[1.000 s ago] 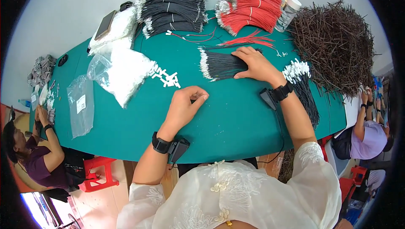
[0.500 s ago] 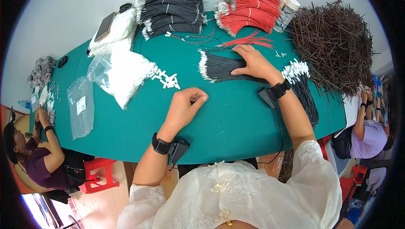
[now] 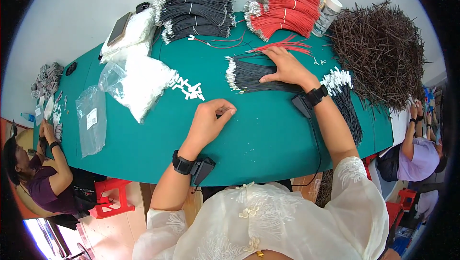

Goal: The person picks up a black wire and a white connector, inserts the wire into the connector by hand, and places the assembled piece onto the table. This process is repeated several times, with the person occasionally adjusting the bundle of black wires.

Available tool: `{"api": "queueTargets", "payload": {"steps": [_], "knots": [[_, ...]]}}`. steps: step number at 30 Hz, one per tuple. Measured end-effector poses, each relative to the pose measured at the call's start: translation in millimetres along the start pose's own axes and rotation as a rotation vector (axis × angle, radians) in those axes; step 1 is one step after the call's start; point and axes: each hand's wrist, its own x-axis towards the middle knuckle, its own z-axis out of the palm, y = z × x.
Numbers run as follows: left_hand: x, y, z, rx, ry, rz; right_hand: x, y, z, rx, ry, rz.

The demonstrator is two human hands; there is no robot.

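Right hand rests spread on black wires; left hand curls, contents unclear. Open table separates wires from near edge.

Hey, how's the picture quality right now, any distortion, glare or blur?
In the head view, the green table's near edge bows and the corners fall black; the white bag looks washed out; a patch at lower left is overexposed; left hand and right hand show no obvious motion blur.
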Motion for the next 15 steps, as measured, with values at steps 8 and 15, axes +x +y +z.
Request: {"api": "queueTargets", "payload": {"steps": [8, 15], "knots": [[-1, 1, -1, 0.01, 0.001, -0.008, 13, -3, 5, -0.063, 0.03, 0.035], [0, 1, 0, 0.012, -0.003, -0.007, 10, 1, 1, -0.057, 0.051, 0.075]]}}
